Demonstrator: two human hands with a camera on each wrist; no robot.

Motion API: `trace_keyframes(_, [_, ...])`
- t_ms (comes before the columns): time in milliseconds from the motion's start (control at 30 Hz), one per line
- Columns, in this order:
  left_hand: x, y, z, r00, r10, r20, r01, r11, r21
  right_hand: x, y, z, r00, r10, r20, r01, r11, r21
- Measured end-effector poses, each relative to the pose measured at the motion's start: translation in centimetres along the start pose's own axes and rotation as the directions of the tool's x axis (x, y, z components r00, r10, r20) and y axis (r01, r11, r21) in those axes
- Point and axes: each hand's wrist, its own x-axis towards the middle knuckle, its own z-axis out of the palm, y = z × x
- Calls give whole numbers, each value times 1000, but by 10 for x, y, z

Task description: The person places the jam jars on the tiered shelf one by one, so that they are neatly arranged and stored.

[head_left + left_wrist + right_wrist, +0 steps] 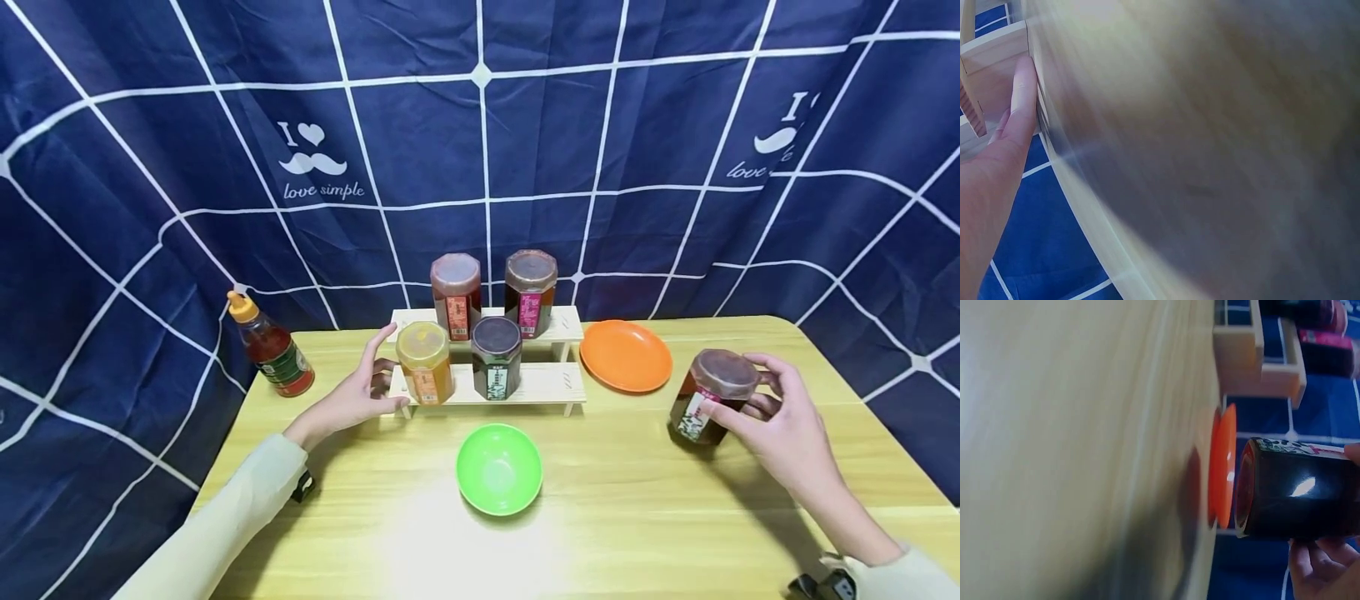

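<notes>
My right hand [787, 425] grips a dark jar [708, 400] with a pinkish-red and white label, the thumb across its front. In the right wrist view the jar [1304, 487] hangs above the tabletop, apart from it. My left hand [360, 387] rests at the left end of a two-step wooden rack [532, 383], thumb and forefinger spread. In the left wrist view a straight finger [1022, 87] lies against the rack's side. A yellow jar [424, 367] and a dark jar [497, 358] stand on the lower step, a reddish jar [456, 296] and a brown jar [530, 292] on the upper.
An orange plate [626, 356] lies right of the rack, between it and the held jar. In front of the rack sits a green bowl [498, 469]. A sauce bottle with a yellow cap [277, 350] stands at the far left. Blue cloth [420, 150] hangs behind the table.
</notes>
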Motion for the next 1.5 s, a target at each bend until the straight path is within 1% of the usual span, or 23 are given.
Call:
trace_keyframes(167, [-2, 0, 0, 1000, 8, 8, -8, 1000, -1, -4, -17, 15, 998, -28, 51, 27, 999, 21])
trace_keyframes(333, [-1, 0, 0, 1000, 7, 5, -7, 1000, -1, -6, -35, 31, 994, -76, 77, 76, 997, 11])
trace_keyframes(400, [0, 0, -1, 1000, 4, 6, -4, 1000, 1, -5, -40, 38, 992, -88, 89, 86, 996, 25])
trace_keyframes(533, [0, 0, -1, 1000, -4, 5, 4, 1000, -1, 0, -49, 53, 989, -94, 118, 88, 994, 58])
trace_keyframes(733, [1, 0, 0, 1000, 8, 5, -8, 1000, -16, 11, -59, 74, 982, -126, 139, 112, 988, 102])
trace_keyframes(867, [3, -2, 2, 1000, 13, 7, -13, 1000, -14, 19, -61, 86, 974, -156, 163, 126, 976, 177])
trace_keyframes(967, [3, -2, 2, 1000, 17, 11, -17, 1000, -8, 25, -61, 95, 969, -165, 183, 116, 962, 249])
trace_keyframes(1067, [3, -2, 1, 1000, 22, 15, -22, 1000, -7, 30, -61, 104, 967, -166, 193, 105, 951, 291])
trace_keyframes(1300, [1, -2, -1, 1000, 16, 3, -16, 1000, -10, 42, -58, 123, 958, -198, 209, 134, 950, 283])
trace_keyframes(1500, [-1, -3, -2, 1000, 18, 1, -18, 1000, 2, 50, -53, 132, 948, -223, 228, 165, 954, 249])
